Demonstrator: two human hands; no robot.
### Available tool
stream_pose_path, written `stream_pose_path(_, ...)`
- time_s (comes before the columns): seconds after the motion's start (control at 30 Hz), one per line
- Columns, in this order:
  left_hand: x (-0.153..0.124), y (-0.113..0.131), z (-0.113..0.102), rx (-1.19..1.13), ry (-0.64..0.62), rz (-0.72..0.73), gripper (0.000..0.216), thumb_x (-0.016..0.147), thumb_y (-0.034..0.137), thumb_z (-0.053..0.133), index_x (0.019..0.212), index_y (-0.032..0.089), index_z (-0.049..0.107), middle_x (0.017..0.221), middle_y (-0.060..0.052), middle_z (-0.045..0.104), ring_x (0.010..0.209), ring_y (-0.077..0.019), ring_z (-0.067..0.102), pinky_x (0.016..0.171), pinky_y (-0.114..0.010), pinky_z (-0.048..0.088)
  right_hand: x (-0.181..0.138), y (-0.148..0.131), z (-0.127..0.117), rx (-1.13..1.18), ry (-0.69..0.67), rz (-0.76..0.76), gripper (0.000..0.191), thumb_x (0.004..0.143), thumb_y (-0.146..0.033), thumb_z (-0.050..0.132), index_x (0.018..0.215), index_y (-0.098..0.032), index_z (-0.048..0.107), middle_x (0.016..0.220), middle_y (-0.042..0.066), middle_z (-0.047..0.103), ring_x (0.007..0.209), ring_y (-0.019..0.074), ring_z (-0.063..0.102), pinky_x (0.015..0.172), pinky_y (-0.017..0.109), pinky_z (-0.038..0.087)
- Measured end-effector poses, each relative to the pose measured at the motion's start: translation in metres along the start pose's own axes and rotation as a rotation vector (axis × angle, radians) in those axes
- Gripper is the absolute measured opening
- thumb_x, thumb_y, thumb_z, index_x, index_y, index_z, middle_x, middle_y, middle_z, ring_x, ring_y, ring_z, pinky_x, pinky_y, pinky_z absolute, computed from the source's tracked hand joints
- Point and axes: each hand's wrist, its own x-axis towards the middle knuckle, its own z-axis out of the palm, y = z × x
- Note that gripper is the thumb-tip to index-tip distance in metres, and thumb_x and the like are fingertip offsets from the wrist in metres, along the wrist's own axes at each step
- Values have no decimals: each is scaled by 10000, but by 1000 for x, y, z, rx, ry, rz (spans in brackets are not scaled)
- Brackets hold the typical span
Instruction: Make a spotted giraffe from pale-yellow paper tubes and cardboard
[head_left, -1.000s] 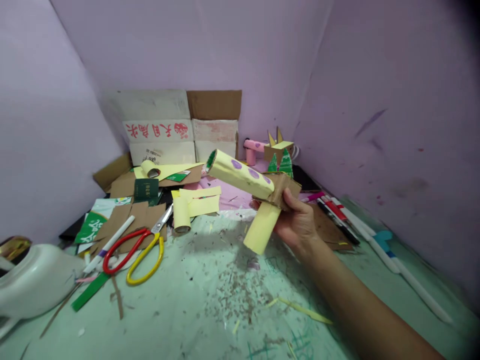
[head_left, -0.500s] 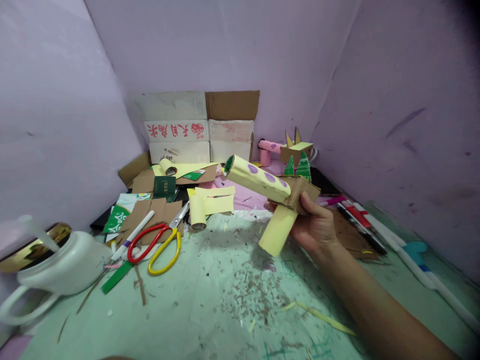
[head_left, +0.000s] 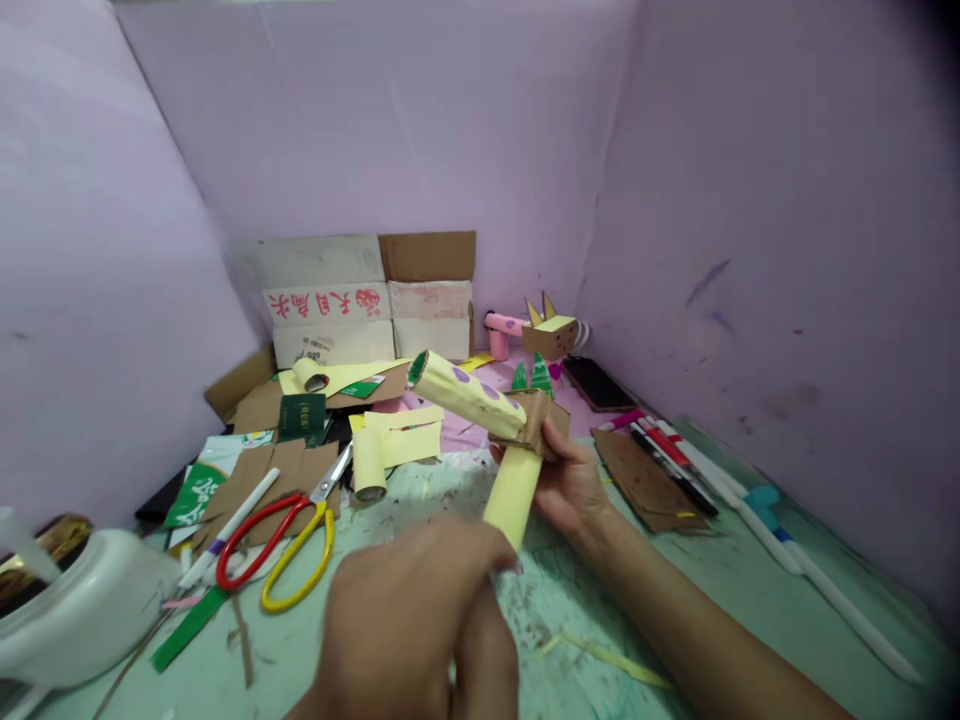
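Note:
My right hand (head_left: 574, 482) is closed on a cardboard craft figure (head_left: 495, 420): a yellow paper tube with purple spots, a brown cardboard piece and a yellow tube leg hanging down. It is held above the green table (head_left: 420, 640). My left hand (head_left: 405, 625) is blurred in the foreground, with its fingers curled close to the lower end of the yellow leg. Whether anything is in the left hand is hidden.
Red and yellow scissors (head_left: 281, 540), a yellow roll (head_left: 369, 465), cardboard scraps and green cards lie at left. A white jug (head_left: 71, 610) stands at far left. Markers (head_left: 675, 460) line the right wall. Boxes (head_left: 367, 295) and a small cardboard animal (head_left: 551, 335) stand at the back.
My left hand has come up into view from below, towards the yellow leg. My right hand has drawn the craft figure slightly lower and nearer.

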Motion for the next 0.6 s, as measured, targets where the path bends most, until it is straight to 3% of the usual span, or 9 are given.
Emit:
stream_pose_path(0.07,24,3,13,177,-60,96,115,699,332,749,773,252,711,792,-55,679,763,-269,626,758,-416,510,0,4,0,20,-16,11,246,685,-309,774,906,-206,734,869,24,782,782,248,715,871,468,566)
stream_pose_path(0.17,49,-15,25,349,-73,77,266,640,353,733,866,222,683,859,-78,694,800,-293,625,685,-385,491,0,8,-1,15,-45,31,220,709,-324,759,893,-204,740,866,40,783,786,259,715,862,471,562)
stream_pose_path(0.27,59,-44,28,172,-174,-124,444,608,460,746,927,168,644,921,-119,677,847,-292,631,694,-366,492,-2,11,-1,24,-60,70,212,712,-335,747,868,-192,751,822,50,785,762,276,715,845,485,561)
stream_pose_path(0.37,60,-63,29,-68,-296,-262,593,574,545,774,977,140,617,844,-110,690,798,-262,643,701,-340,484,-6,13,0,26,-97,158,229,697,-352,754,840,-173,760,763,54,782,756,301,714,842,505,550)
stream_pose_path(0.47,59,-66,31,-116,-396,-322,723,526,586,803,1040,114,614,778,-77,679,716,-216,616,644,-297,456,-8,13,1,28,-130,212,246,699,-354,756,851,-160,764,756,65,780,789,316,710,855,504,532)
stream_pose_path(0.6,59,-62,33,-81,-395,-319,681,476,552,825,942,85,654,718,-46,636,649,-167,545,577,-253,385,-10,14,4,14,-174,207,259,716,-353,750,898,-168,759,800,67,782,863,306,702,887,468,505)
